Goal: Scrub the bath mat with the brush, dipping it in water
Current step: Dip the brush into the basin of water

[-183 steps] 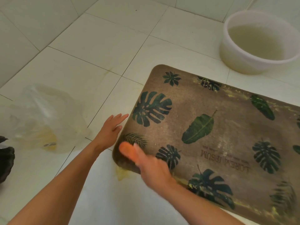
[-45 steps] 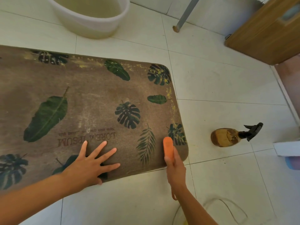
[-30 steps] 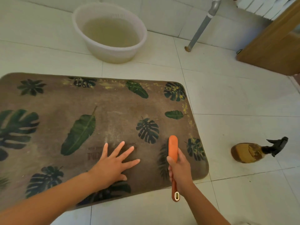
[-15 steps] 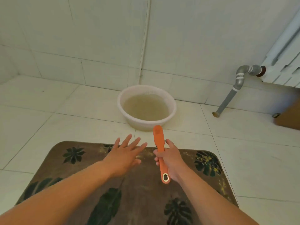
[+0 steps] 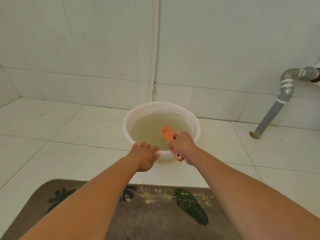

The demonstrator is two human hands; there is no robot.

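Over the white basin (image 5: 194, 126), which stands on the tiled floor (image 5: 52, 153) close to the wall and just beyond the far edge of the bath mat (image 5: 155, 215), we hold the orange brush (image 5: 166, 133) in our right hand (image 5: 182, 147). The fingers of this hand are wrapped tight around the handle, and the brush head points down toward the cloudy water (image 5: 152, 130); we cannot tell if the bristles already touch it. Our left hand (image 5: 144, 155) rests on the near rim of the basin, its fingers lying close together over the edge. Several things could go wrong from here, in our judgement. If we lean our weight on the rim, the light plastic basin could tip toward us and pour dirty water onto the floor and the mat. If we push the brush in too fast, water may splash over the rim. The handle will become wet and could slip in our grip when we lift it out. A dripping brush carried back will also wet the tiles between the basin and the mat, which makes them slippery. The yellow crumbs (image 5: 152, 199) along the far edge of the mat are not yet scrubbed away.
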